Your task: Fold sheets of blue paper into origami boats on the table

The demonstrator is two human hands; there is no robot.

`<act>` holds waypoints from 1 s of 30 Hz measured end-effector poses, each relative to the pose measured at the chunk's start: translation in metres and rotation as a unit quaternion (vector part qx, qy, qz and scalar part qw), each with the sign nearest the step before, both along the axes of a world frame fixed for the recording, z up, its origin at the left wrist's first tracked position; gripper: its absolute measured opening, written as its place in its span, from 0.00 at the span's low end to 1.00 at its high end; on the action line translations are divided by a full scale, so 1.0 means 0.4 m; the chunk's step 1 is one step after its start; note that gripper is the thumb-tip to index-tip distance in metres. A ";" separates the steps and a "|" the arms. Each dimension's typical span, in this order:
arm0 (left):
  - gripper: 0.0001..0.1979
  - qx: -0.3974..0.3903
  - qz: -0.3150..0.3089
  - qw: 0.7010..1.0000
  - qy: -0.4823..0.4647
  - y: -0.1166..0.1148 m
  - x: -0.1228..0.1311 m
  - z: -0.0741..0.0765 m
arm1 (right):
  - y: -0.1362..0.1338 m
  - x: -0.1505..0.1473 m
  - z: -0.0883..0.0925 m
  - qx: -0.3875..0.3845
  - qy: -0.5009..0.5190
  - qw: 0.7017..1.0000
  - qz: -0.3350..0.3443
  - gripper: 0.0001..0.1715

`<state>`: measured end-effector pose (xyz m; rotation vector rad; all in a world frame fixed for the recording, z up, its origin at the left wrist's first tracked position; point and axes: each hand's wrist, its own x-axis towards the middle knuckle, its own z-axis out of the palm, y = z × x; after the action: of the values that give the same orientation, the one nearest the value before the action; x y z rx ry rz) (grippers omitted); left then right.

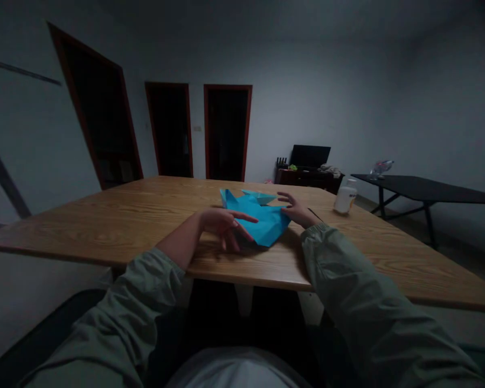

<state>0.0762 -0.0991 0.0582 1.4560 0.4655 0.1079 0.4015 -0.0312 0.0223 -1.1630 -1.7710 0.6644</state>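
Well, blue origami paper (pixel 264 221) sits between left grip (pixel 224 229) and right grip (pixel 295 210), both wide open.

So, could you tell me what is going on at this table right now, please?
A person at a wooden table is handling a folded sheet of blue paper. The left hand lies over its near side, and the right hand is at its right edge. A plastic bottle stands off to the right.
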 end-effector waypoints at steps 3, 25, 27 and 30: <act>0.30 0.044 0.076 0.995 -0.047 0.020 -0.023 -0.001 | 0.032 0.061 -0.036 -0.108 -0.001 0.994 0.013 0.45; 0.18 0.624 0.331 0.707 -0.023 0.007 0.004 0.004 | -0.096 -0.007 0.046 -0.335 0.010 0.916 0.222 0.21; 0.16 0.669 0.275 0.690 -0.013 -0.025 0.042 -0.007 | -0.097 -0.028 0.051 -0.347 -0.038 0.906 0.240 0.24; 0.19 0.692 0.161 0.703 0.041 -0.066 0.098 -0.046 | -0.089 -0.057 0.051 -0.332 -0.131 0.900 0.249 0.25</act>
<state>0.1154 -0.1255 0.0396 2.8589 0.7673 0.8281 0.3787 -0.0667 0.0427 -1.2757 -2.1762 1.5741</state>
